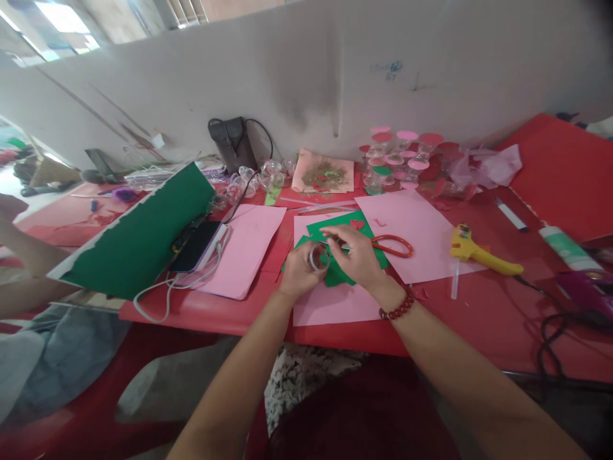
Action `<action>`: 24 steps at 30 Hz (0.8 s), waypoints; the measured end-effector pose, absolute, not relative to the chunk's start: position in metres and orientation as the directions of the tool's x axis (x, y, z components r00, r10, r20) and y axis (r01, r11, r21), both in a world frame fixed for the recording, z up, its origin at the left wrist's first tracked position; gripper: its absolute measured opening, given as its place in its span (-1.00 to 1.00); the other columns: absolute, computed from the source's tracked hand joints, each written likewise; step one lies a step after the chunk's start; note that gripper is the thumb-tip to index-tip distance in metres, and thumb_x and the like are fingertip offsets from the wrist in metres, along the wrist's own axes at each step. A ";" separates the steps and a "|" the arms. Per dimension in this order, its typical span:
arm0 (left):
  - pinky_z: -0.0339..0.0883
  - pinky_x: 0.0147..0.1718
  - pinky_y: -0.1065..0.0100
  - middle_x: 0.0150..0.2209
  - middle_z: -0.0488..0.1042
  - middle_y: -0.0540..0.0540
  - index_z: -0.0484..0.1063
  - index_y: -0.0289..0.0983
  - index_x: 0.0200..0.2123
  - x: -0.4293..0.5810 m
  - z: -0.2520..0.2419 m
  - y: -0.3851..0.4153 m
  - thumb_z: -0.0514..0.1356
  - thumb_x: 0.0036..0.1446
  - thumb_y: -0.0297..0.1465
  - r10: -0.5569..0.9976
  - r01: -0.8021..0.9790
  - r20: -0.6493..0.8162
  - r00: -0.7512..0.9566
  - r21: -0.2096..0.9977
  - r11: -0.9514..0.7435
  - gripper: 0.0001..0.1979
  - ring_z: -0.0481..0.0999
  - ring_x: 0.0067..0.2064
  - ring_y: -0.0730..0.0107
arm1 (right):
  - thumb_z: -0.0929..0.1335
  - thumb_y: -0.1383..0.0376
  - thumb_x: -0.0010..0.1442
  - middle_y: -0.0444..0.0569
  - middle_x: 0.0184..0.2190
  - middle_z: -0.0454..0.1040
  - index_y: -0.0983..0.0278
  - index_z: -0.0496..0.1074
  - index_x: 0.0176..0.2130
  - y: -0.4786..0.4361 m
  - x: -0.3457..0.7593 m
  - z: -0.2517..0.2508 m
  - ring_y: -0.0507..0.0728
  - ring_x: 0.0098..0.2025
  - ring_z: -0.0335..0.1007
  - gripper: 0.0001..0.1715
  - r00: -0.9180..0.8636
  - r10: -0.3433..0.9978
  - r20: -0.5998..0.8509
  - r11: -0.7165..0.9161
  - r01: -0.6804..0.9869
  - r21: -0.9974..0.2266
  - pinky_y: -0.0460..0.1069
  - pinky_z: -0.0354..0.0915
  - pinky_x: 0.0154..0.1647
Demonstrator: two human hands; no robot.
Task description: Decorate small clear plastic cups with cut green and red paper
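My left hand (302, 267) is wrapped round a small clear plastic cup (318, 257), its round opening facing up. Close beside it, my right hand (353, 254) is bent over the cup's right edge; whatever its fingertips hold is too small to make out. Red-handled scissors (396, 245) lie just beyond the right hand, their blades partly hidden under it. Beneath both hands are green paper pieces (341, 273) on a pink sheet (313, 308).
A yellow glue gun (483, 253) lies at the right near a white-green tube (569, 248). At the left stand a green board (143, 230), a phone (195, 246) and pink sheets (239, 255). Clear cups with coloured discs (400, 156) line the back. Another person's arm (29, 249) shows far left.
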State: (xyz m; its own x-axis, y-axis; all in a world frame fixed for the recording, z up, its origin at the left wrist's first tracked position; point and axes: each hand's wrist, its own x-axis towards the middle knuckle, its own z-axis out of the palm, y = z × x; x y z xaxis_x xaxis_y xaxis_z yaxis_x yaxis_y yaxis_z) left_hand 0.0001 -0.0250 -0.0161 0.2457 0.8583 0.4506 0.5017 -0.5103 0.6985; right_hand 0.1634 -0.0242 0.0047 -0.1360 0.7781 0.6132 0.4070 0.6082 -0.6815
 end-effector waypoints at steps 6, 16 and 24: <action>0.23 -0.49 0.39 -0.49 0.38 0.03 0.30 -0.22 -0.40 0.000 -0.018 -0.025 0.25 -0.12 -0.43 0.868 0.519 0.433 0.243 0.698 -0.493 -0.82 0.34 -0.48 0.42 | 0.32 0.29 0.27 -0.04 -0.23 0.57 0.17 0.58 -0.20 -0.027 0.160 0.003 0.14 -0.14 0.48 -0.79 -0.214 0.725 0.655 0.666 0.461 -0.587 0.07 0.39 -0.03; 0.16 -0.49 0.40 -0.54 0.33 0.05 0.20 -0.20 -0.47 0.001 -0.017 -0.026 0.22 -0.13 -0.39 0.867 0.602 0.400 0.296 0.627 -0.495 -0.81 0.29 -0.51 0.46 | 0.34 0.35 0.24 -0.05 -0.31 0.57 0.22 0.56 -0.32 -0.023 0.165 0.003 0.10 -0.24 0.48 -0.83 -0.259 0.715 0.649 0.686 0.439 -0.580 0.01 0.38 -0.16; 0.22 -0.45 0.39 -0.50 0.36 0.04 0.22 -0.20 -0.43 0.004 -0.016 -0.027 0.20 -0.09 -0.35 0.861 0.645 0.433 0.267 0.584 -0.494 -0.82 0.35 -0.48 0.43 | 0.30 0.39 0.26 0.01 -0.31 0.53 0.24 0.48 -0.31 -0.025 0.159 0.009 0.15 -0.22 0.44 -0.83 -0.251 0.714 0.654 0.661 0.550 -0.510 0.03 0.34 -0.12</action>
